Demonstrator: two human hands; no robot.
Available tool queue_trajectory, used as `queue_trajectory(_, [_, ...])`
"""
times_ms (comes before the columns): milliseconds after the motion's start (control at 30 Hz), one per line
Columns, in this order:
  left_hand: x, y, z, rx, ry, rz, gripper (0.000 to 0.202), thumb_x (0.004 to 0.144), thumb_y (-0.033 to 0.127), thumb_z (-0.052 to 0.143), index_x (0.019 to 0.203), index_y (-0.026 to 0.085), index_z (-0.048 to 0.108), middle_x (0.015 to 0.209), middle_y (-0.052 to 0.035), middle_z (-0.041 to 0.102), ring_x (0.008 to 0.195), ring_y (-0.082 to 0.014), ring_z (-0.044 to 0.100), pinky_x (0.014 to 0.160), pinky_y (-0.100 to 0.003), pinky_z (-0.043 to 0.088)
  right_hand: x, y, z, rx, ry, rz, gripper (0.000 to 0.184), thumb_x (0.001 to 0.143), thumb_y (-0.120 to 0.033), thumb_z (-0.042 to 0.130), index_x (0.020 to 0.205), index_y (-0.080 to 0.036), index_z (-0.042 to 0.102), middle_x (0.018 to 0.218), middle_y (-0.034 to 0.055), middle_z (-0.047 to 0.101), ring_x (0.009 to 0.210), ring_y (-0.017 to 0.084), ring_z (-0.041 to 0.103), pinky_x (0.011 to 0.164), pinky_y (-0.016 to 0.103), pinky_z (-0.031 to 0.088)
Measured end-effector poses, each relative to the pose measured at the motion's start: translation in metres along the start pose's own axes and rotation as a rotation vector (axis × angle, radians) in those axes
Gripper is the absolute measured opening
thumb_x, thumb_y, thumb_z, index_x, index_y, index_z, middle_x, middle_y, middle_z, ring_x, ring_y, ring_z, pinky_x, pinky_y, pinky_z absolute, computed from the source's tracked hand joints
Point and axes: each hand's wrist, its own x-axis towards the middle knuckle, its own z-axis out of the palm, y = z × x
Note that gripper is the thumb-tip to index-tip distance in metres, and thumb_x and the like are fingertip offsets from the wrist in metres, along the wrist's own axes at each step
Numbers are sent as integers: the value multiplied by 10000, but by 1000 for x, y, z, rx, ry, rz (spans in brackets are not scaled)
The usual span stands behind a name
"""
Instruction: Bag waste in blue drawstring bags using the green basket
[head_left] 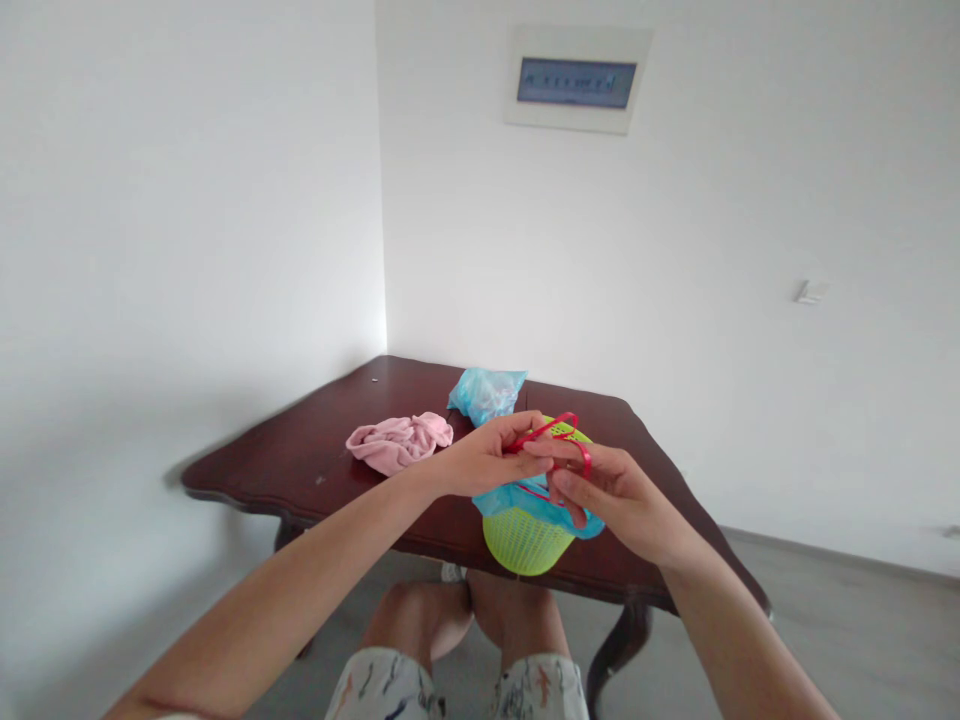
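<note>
A lime-green plastic basket stands at the near edge of a dark wooden table, lined with a blue plastic bag. Red drawstrings of the bag rise above the basket. My left hand is closed, pinching the red drawstring from the left. My right hand is closed on the same drawstring from the right, a loop round its fingers. Both hands meet just above the basket's rim.
A crumpled pink cloth lies on the table to the left. A second bunched blue plastic bag sits further back. White walls meet in a corner behind; a panel hangs high on the wall. My knees are under the table edge.
</note>
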Motion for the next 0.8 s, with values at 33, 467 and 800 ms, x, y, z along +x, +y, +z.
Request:
queue_trajectory(33, [-1,-1,-1,-36,43,11,469,1018,568,929,1047,203,636,859,34,601,690,-94,530,641,-205,445,0,1,-1,23,52,-29,322,1122,-516,802,1337,-278,835,859,-3,711,615,117,553,552,248,474])
queue_trajectory(467, [0,-6,2,-90,177,57,498,1099,687,788,1158,257,543,649,145,324,498,-77,203,483,-207,164,2,29,20,-224,337,-109,459,1184,-596,646,903,-235,691,752,-6,586,689,157,516,640,293,422])
queue_trajectory(800, [-11,-1,20,616,140,-19,450,1199,639,612,1412,245,666,1019,-49,760,951,-255,716,876,-370,530,9,42,32,-360,365,-166,351,1177,-459,645,963,-226,795,900,57,760,864,227,698,815,353,562])
